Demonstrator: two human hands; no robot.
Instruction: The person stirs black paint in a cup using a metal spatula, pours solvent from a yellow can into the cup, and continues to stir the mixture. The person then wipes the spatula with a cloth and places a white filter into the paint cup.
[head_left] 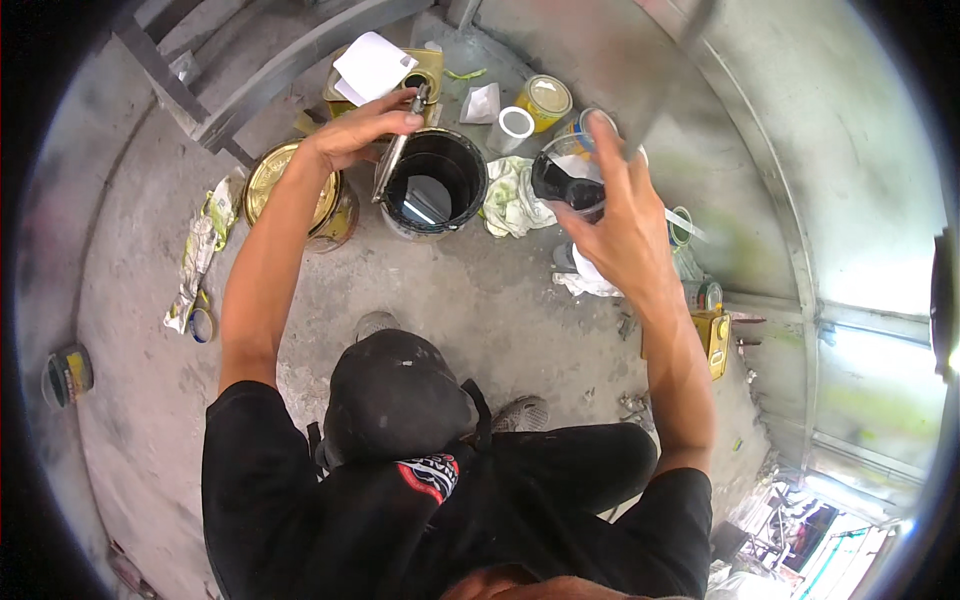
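Observation:
My left hand [352,138] is closed on a slim silver metal tool [396,155], whose exact kind I cannot make out. The tool slants over the left rim of a black bucket [478,190] with dark liquid inside. To the right of the bucket, my right hand [630,215] grips a clear plastic cup [570,185] with black liquid in it. The cup is tilted, and the fingers wrap its right side. A crumpled, stained cloth [512,198] lies between bucket and cup.
A gold-lidded can [285,190] stands left of the bucket, a yellow can [548,100] behind it to the right. A rectangular tin [425,65] with white paper [374,66] is at the back. Stained rags [208,245] lie left. A metal wall [740,190] rises right.

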